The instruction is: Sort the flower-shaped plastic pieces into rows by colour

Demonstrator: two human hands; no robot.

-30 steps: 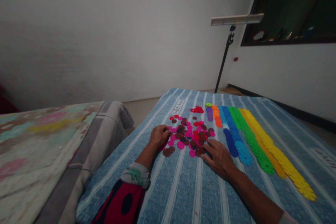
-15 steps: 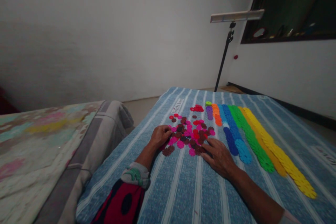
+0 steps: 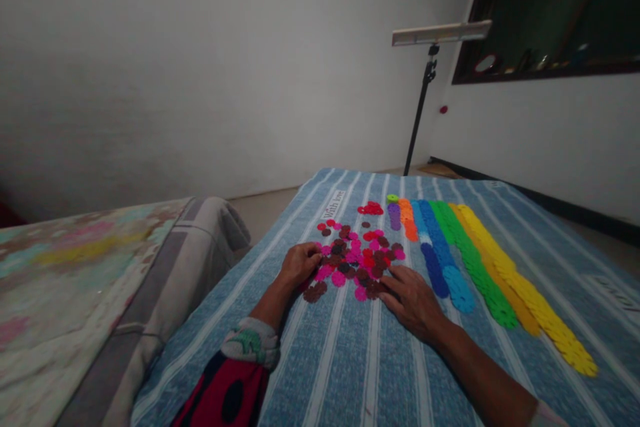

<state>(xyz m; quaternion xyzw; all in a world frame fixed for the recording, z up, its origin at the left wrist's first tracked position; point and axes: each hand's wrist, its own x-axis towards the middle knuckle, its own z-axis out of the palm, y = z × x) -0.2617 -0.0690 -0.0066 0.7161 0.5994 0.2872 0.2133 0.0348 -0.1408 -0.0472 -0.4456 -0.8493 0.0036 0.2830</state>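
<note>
A loose pile of small notched plastic discs (image 3: 353, 256) in pink, brown and red lies spread on the blue striped cloth (image 3: 350, 360). At the pile's left edge is my left hand (image 3: 299, 264), its fingers curled and drawn together beside pink discs; whatever they pinch, if anything, is hidden. My right hand (image 3: 413, 299) rests at the near right edge with fingers stretched and a little apart, the tips touching brown and red discs. Beyond the pile sits a small heap of red discs (image 3: 371, 208).
To the right, overlapping rows of yellow discs (image 3: 530, 293), green discs (image 3: 480, 270), blue discs (image 3: 440, 230), orange discs (image 3: 409, 220) and purple discs (image 3: 395, 217) run along the cloth. A covered bed (image 3: 100, 293) stands left. Behind is a lamp stand (image 3: 417, 113).
The whole view has shifted slightly, so everything appears a little further left. Both hands keep nearly the same places at the pile's edges, and the discs look unchanged.
</note>
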